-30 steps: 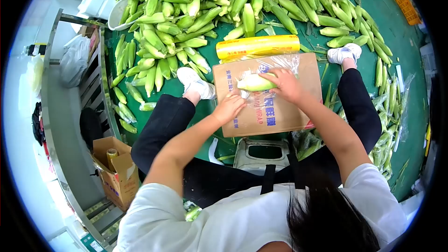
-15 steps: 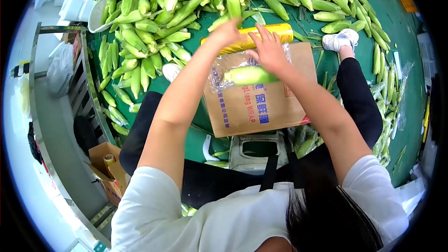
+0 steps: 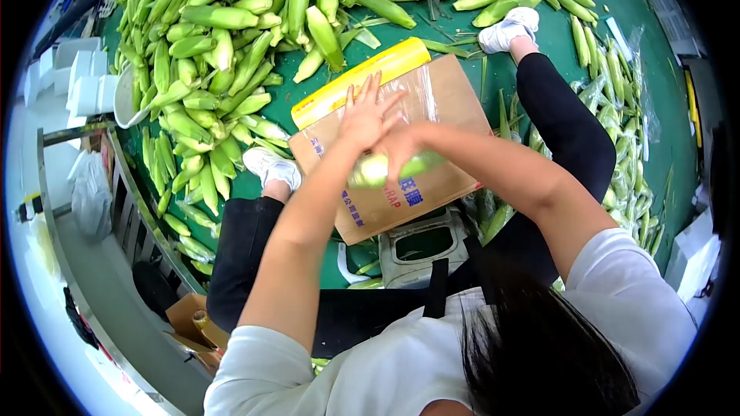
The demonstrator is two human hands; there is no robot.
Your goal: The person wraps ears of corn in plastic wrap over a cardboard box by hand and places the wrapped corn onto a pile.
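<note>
A husked-green ear of corn (image 3: 371,172) lies across a brown cardboard box (image 3: 451,96), with clear film about it. My left hand (image 3: 368,117) is over the box with its fingers spread, just below a yellow roll of cling film (image 3: 358,83). Bent at the wrist, my right hand (image 3: 402,145) crosses over the ear and overlaps the left hand. Some of its fingers are blurred or hidden, so its grip on the ear cannot be made out. A shiny strip of film (image 3: 424,96) runs over the box near the roll.
A big pile of green corn (image 3: 223,46) covers the floor ahead and to the left. Film-wrapped ears (image 3: 617,146) lie at the right. Under the box stands a grey stool (image 3: 424,245). A metal rack (image 3: 58,185) and an open carton (image 3: 193,323) are at the left.
Both hands have come back from the roll toward me, the right one now over the ear of corn. The left hand's fingers have spread. The whole view has shifted and turned.
</note>
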